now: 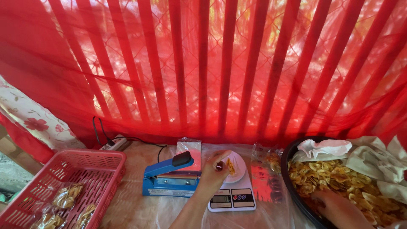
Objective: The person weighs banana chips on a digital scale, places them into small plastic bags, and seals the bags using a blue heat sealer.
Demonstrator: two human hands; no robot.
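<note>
Steadily, left hand (213,169) fingers pinching chips over scale (233,191); right hand (339,208), at three o'clock, buried in basin (292,186), grip hidden; release gently.

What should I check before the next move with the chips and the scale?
1. Left hand over the scale, fingers pinching chips at the pan: ok.
2. Right hand in the basin among the loose chips: ok.
3. Scale display readable: cannot tell, too small.
4. Clear bag on the scale: cannot tell, glare on the plastic.
5. Sealer arm raised, beside the scale: ok.
6. Red basket with filled packs at left, room remaining: ok.
</note>
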